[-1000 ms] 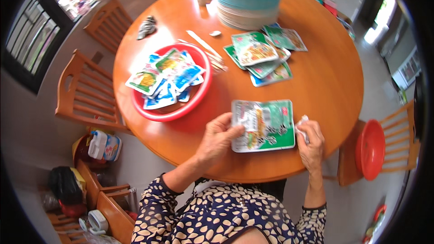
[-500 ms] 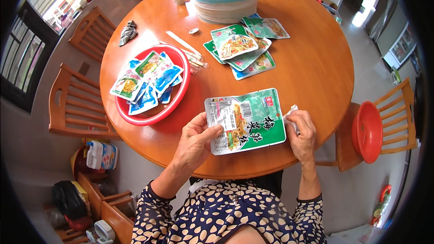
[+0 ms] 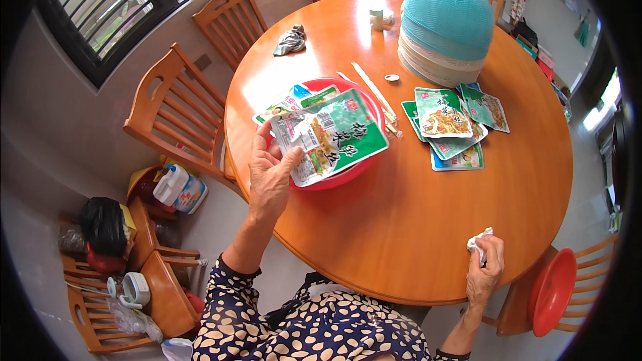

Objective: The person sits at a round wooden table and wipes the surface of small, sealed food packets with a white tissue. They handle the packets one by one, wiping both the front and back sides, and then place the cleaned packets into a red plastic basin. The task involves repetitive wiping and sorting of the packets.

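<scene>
Pinched at its left edge, a green and silver food pouch (image 3: 331,139) is held up by my left hand (image 3: 269,172). It hangs above the red basin (image 3: 376,103) and hides much of it. Several other food packets (image 3: 284,101) show past the pouch at the basin's far left. My right hand (image 3: 487,266) is closed around a crumpled white tissue (image 3: 477,242) at the table's right front edge. On the right of the table lies a loose pile of green packets (image 3: 447,120), well apart from both hands.
The round wooden table (image 3: 414,227) also bears a blue and white mesh food cover (image 3: 447,30), thin sticks (image 3: 374,90), a small white lid (image 3: 392,77), a dark crumpled bag (image 3: 290,41) and a small jar (image 3: 376,20). Wooden chairs (image 3: 179,103) surround it; one at right holds a red basin (image 3: 554,292).
My left hand has carried the pouch left, over the red basin. My right hand, with the tissue, has come away from the pouch. The whole view has swung left.
</scene>
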Action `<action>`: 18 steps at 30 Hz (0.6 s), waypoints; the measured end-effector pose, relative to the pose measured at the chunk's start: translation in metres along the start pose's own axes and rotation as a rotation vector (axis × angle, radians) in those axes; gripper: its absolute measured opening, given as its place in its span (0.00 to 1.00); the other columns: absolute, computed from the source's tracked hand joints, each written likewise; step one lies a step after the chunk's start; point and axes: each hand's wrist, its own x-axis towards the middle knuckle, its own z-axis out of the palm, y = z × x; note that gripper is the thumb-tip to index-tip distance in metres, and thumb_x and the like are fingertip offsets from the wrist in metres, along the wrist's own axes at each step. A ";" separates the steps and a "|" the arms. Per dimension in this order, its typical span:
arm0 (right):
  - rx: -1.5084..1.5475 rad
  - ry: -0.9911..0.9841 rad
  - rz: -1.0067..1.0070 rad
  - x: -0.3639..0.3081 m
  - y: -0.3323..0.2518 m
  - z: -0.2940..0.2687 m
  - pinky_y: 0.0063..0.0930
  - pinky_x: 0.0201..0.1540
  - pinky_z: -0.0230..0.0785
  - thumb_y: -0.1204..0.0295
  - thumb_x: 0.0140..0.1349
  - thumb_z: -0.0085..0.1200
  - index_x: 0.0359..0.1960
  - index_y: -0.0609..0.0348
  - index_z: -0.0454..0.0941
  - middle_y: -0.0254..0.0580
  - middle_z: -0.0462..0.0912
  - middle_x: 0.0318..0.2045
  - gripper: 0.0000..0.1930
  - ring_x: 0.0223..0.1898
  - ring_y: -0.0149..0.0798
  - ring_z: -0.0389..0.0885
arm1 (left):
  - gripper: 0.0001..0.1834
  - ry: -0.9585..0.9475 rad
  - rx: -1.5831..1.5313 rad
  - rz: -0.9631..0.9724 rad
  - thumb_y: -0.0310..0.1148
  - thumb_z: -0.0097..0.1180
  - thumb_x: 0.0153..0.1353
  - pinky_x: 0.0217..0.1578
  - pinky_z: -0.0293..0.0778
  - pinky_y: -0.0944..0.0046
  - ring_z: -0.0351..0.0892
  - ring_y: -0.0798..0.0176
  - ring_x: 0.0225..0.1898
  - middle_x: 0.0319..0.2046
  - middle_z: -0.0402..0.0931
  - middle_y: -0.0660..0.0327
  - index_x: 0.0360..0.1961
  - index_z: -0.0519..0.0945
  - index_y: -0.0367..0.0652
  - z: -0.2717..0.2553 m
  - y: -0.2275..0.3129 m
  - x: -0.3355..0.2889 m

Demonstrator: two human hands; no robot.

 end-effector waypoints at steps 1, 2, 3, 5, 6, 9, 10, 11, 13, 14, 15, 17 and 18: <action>0.003 -0.001 -0.005 0.000 0.000 0.000 0.36 0.42 0.74 0.89 0.54 0.56 0.37 0.64 0.78 0.45 0.76 0.40 0.11 0.40 0.45 0.79 | 0.36 -0.007 0.027 0.011 0.17 0.56 0.64 0.53 0.82 0.61 0.81 0.60 0.54 0.55 0.77 0.48 0.70 0.55 0.37 -0.005 -0.002 0.004; 0.000 -0.002 -0.005 0.000 0.000 0.000 0.36 0.42 0.74 0.89 0.54 0.56 0.37 0.64 0.78 0.45 0.76 0.40 0.11 0.41 0.46 0.79 | 0.36 -0.014 0.055 0.022 0.17 0.56 0.64 0.52 0.83 0.61 0.81 0.59 0.53 0.55 0.77 0.46 0.70 0.55 0.36 -0.009 -0.001 0.008; -0.006 -0.004 -0.005 0.000 0.001 0.000 0.36 0.42 0.74 0.89 0.54 0.56 0.37 0.64 0.78 0.45 0.76 0.40 0.11 0.41 0.46 0.79 | 0.37 -0.006 0.057 -0.025 0.17 0.57 0.63 0.50 0.84 0.62 0.82 0.59 0.53 0.55 0.77 0.46 0.71 0.54 0.37 -0.010 0.000 0.011; -0.019 -0.006 -0.003 0.000 0.002 0.000 0.36 0.42 0.74 0.90 0.54 0.56 0.38 0.64 0.78 0.45 0.76 0.40 0.11 0.41 0.46 0.79 | 0.38 -0.016 0.252 -0.028 0.17 0.57 0.63 0.51 0.83 0.63 0.81 0.59 0.53 0.54 0.77 0.46 0.71 0.54 0.37 -0.006 0.008 0.014; -0.024 -0.006 -0.001 0.000 0.002 0.000 0.36 0.42 0.74 0.90 0.54 0.56 0.38 0.64 0.78 0.45 0.76 0.40 0.11 0.41 0.46 0.79 | 0.38 -0.020 0.352 -0.029 0.17 0.57 0.63 0.52 0.83 0.64 0.81 0.59 0.54 0.54 0.77 0.46 0.71 0.53 0.36 -0.005 0.012 0.016; -0.045 -0.009 -0.007 -0.001 0.005 -0.001 0.36 0.43 0.74 0.90 0.54 0.56 0.38 0.64 0.78 0.45 0.76 0.40 0.12 0.42 0.47 0.79 | 0.37 -0.011 0.873 0.236 0.20 0.63 0.59 0.54 0.79 0.59 0.80 0.57 0.54 0.54 0.76 0.44 0.68 0.61 0.33 -0.013 0.009 0.017; -0.053 -0.009 -0.011 -0.002 0.005 0.000 0.36 0.43 0.74 0.90 0.54 0.56 0.38 0.63 0.78 0.45 0.76 0.41 0.12 0.42 0.47 0.79 | 0.37 -0.004 1.097 0.337 0.21 0.65 0.58 0.55 0.78 0.58 0.79 0.56 0.54 0.54 0.76 0.43 0.68 0.64 0.33 -0.015 0.010 0.017; -0.043 -0.007 -0.006 -0.001 0.005 -0.001 0.36 0.43 0.74 0.90 0.54 0.56 0.38 0.63 0.78 0.45 0.76 0.41 0.12 0.42 0.46 0.79 | 0.36 0.022 1.101 0.225 0.31 0.70 0.56 0.56 0.74 0.52 0.76 0.52 0.56 0.53 0.76 0.43 0.64 0.70 0.32 -0.017 0.011 0.016; -0.021 -0.005 0.009 -0.002 0.003 0.000 0.36 0.44 0.74 0.90 0.54 0.56 0.39 0.63 0.78 0.45 0.76 0.41 0.12 0.42 0.46 0.79 | 0.37 0.034 1.397 0.243 0.37 0.70 0.56 0.58 0.72 0.52 0.73 0.50 0.58 0.52 0.76 0.46 0.63 0.71 0.33 -0.019 0.012 0.011; -0.021 -0.006 0.009 -0.002 0.004 0.001 0.36 0.44 0.74 0.90 0.54 0.56 0.39 0.63 0.78 0.45 0.76 0.41 0.12 0.42 0.46 0.79 | 0.37 0.040 1.544 0.251 0.40 0.70 0.55 0.58 0.71 0.52 0.72 0.49 0.59 0.52 0.76 0.47 0.63 0.72 0.33 -0.020 0.013 0.010; -0.021 -0.007 0.008 -0.003 0.006 0.001 0.36 0.44 0.74 0.89 0.54 0.56 0.39 0.63 0.78 0.45 0.76 0.41 0.12 0.42 0.46 0.79 | 0.38 0.044 1.524 0.220 0.46 0.70 0.55 0.61 0.65 0.50 0.66 0.47 0.62 0.54 0.75 0.48 0.62 0.74 0.36 -0.023 0.012 0.010; -0.027 -0.012 0.012 -0.003 0.006 0.001 0.36 0.44 0.74 0.89 0.54 0.57 0.39 0.63 0.78 0.45 0.76 0.41 0.12 0.42 0.46 0.79 | 0.36 0.017 1.599 0.258 0.46 0.70 0.55 0.63 0.63 0.49 0.63 0.46 0.63 0.57 0.72 0.47 0.61 0.75 0.37 -0.029 0.014 0.012; -0.033 -0.012 0.015 -0.003 0.005 0.000 0.36 0.44 0.74 0.89 0.54 0.57 0.39 0.63 0.78 0.45 0.76 0.41 0.12 0.42 0.46 0.79 | 0.36 0.000 1.636 0.282 0.45 0.70 0.55 0.63 0.61 0.48 0.62 0.46 0.64 0.58 0.71 0.46 0.61 0.75 0.38 -0.030 0.015 0.014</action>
